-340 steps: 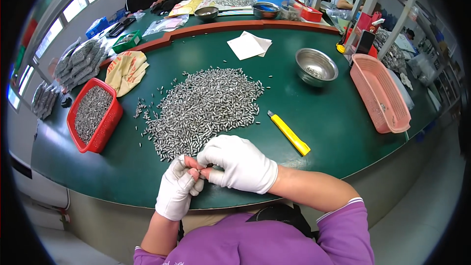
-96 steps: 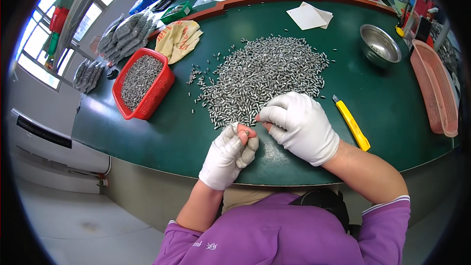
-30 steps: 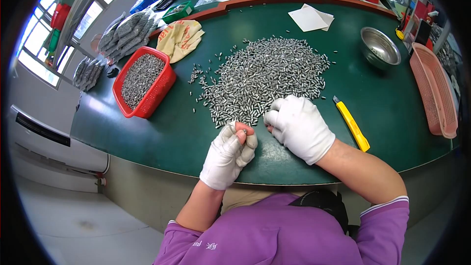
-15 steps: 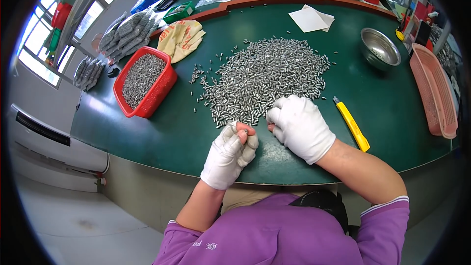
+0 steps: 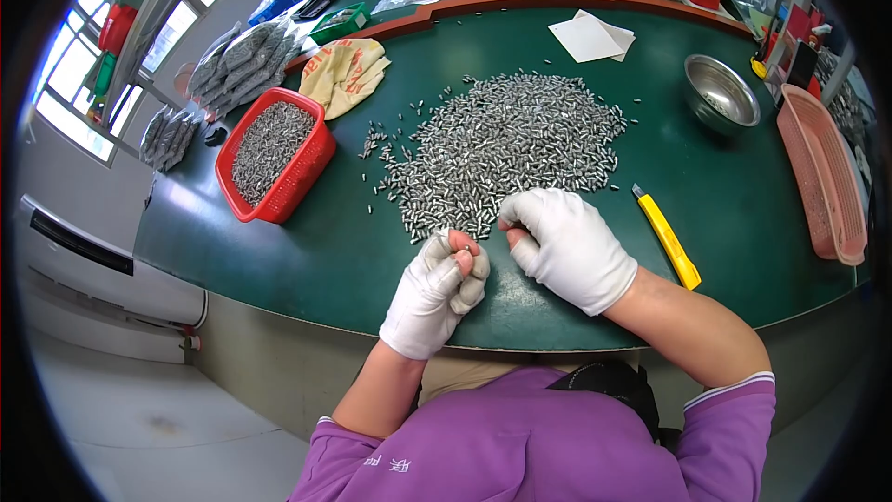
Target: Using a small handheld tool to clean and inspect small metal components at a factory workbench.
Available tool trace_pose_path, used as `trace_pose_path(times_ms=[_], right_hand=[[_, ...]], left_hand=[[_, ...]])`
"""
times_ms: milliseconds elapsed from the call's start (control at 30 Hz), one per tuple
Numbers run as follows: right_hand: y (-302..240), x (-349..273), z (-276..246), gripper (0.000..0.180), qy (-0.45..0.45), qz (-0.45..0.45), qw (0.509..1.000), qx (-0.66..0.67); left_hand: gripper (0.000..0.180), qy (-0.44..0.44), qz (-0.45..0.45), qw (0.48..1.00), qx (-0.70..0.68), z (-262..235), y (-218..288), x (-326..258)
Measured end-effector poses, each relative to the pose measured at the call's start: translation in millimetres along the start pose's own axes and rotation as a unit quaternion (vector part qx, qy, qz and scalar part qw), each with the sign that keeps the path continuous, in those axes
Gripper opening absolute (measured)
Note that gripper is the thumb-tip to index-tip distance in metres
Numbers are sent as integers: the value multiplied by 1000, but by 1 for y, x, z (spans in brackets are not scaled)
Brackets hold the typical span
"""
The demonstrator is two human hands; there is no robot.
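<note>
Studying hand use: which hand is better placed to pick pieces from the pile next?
Probably the right hand: it is beside the pile, though its grip is hidden; the left hand seems to pinch a small piece.

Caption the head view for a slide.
Gloved left hand and right hand near a pile of metal pieces on a green table.

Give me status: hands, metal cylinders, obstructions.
Left hand pinching small metal piece. Right hand curled, contents unclear. Pile of small metal cylinders ahead of both. Yellow utility knife lying to the right, clear of both hands.
</note>
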State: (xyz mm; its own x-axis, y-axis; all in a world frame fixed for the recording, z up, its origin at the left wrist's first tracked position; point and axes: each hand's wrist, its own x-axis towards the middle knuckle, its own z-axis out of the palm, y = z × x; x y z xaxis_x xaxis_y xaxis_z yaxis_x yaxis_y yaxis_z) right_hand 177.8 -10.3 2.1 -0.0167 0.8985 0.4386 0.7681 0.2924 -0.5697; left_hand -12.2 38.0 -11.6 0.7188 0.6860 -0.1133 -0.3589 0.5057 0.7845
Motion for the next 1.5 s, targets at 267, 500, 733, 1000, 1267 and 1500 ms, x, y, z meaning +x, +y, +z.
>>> trace_pose_path(times_ms=[267,500,733,1000,1267,1500], right_hand=[[4,2,2,12,15,-6,993,114],[-7,2,-4,17,-47,135,955,262],[1,2,-3,17,-69,87,948,297],[2,2,-5,22,-89,80,943,311],[-1,1,-2,25,-50,36,957,284],[-2,4,-5,15,19,-58,977,206]], left_hand=[[15,33,-1,999,24,3,1,-2],[22,-6,-6,999,36,-7,-1,-1],[31,7,-20,998,54,-2,-2,-1],[28,5,-38,998,46,4,1,-1],[25,16,-37,998,47,1,0,-3],[25,13,-37,999,34,0,0,-1]])
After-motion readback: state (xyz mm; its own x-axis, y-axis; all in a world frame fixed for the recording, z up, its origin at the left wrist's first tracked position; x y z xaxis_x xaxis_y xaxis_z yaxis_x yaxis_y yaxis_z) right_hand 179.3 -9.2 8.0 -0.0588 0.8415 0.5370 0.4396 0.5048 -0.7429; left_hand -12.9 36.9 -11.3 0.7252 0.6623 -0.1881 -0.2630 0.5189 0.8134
